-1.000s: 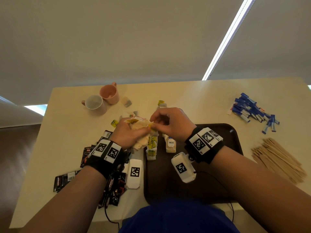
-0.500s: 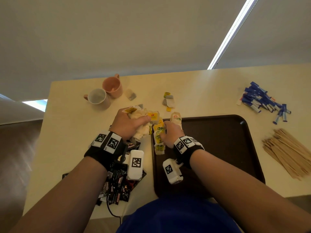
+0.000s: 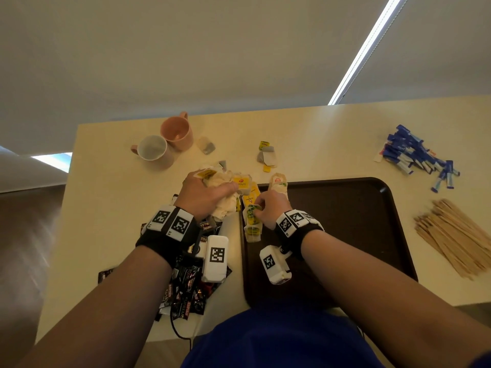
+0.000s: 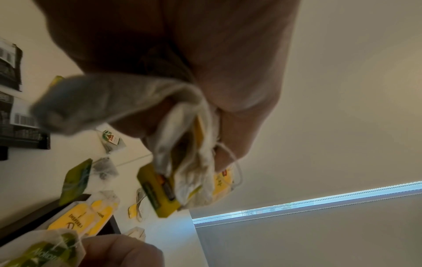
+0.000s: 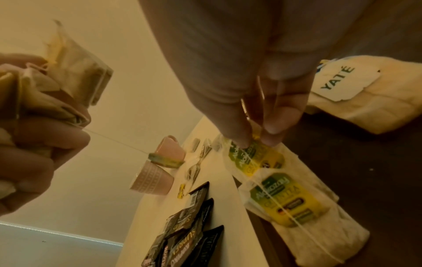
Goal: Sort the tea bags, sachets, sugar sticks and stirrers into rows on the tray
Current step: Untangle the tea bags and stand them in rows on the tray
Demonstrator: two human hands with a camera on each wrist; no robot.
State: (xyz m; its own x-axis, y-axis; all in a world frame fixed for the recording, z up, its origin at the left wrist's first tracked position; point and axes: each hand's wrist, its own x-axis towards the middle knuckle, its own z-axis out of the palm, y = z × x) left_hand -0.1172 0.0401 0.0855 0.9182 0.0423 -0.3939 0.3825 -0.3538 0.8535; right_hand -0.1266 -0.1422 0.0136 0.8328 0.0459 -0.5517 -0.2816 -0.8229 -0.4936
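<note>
Tea bags going down on the tray (image 3: 345, 235)
Right hand (image 3: 268, 208) pinches a green-tagged tea bag (image 5: 255, 159); left hand (image 3: 204, 195) clutches a bunch (image 4: 182, 159); "YATÉ" tag (image 5: 342, 81) nearby.

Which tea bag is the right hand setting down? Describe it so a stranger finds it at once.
Find the dark brown tray; a column of tea bags runs down its left edge. The right hand pinches one in that column, the tea bag with a green and yellow tag, just above a matching bag.
</note>
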